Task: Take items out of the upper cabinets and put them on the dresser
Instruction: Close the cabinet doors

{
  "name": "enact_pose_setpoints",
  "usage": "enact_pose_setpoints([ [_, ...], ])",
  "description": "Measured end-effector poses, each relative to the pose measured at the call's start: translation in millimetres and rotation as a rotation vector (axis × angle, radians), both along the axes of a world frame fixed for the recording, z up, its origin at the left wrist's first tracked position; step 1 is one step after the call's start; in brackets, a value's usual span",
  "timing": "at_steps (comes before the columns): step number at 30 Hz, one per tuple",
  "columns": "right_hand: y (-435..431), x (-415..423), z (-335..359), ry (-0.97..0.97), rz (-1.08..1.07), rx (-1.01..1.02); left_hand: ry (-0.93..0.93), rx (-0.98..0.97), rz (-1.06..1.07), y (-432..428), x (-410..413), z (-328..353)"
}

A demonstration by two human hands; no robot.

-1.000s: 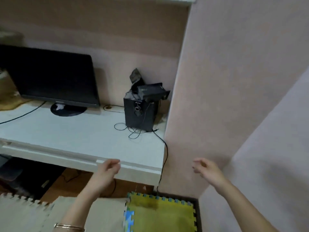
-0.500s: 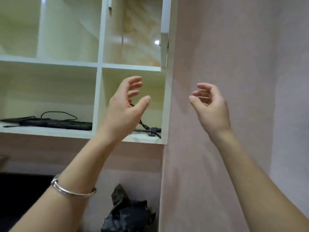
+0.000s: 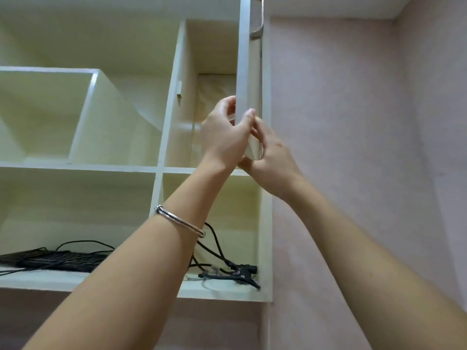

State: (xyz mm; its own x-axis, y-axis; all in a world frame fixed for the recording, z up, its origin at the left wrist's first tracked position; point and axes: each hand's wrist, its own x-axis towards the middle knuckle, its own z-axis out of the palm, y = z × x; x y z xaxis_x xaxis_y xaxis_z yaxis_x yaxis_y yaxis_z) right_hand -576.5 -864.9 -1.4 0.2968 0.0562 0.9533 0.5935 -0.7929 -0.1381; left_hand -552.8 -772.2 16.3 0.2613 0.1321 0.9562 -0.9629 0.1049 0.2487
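Observation:
The white upper cabinet fills the left and middle of the head view. Its narrow door stands open, seen edge-on, with a metal handle near the top. My left hand grips the door's lower edge from the left, thumb on the front. My right hand holds the same lower corner from the right and below. The compartment behind the door looks bare. Black cables with plugs lie on the lower right shelf, and a black keyboard with a cable lies on the lower left shelf.
A pink wall runs close along the cabinet's right side. The upper left compartment shows nothing inside. My left wrist wears a silver bangle. The dresser is out of view below.
My head has tilted up from the desk to the cabinet. Both hands rose from waist height, hung open in front of the shelves, and now close on the door's lower edge.

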Motion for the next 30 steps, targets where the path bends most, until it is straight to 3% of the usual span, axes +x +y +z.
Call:
enact_pose_setpoints([
  [6,45,52,2,0.097,-0.053,-0.206,0.101,-0.098,0.092,53,65,3],
  [10,51,91,5,0.117,-0.017,-0.174,0.127,-0.033,0.168,71,107,4],
  [12,47,109,4,0.08,-0.101,-0.193,0.167,-0.026,0.154,75,123,4],
  [18,8,142,1,-0.003,-0.307,0.093,0.28,-0.081,0.135,78,158,5],
  [24,-6,156,8,-0.017,-0.466,0.028,0.474,-0.114,0.156,71,199,10],
  [30,-8,169,9,0.001,-0.549,-0.033,0.444,-0.098,0.372,57,222,12],
])
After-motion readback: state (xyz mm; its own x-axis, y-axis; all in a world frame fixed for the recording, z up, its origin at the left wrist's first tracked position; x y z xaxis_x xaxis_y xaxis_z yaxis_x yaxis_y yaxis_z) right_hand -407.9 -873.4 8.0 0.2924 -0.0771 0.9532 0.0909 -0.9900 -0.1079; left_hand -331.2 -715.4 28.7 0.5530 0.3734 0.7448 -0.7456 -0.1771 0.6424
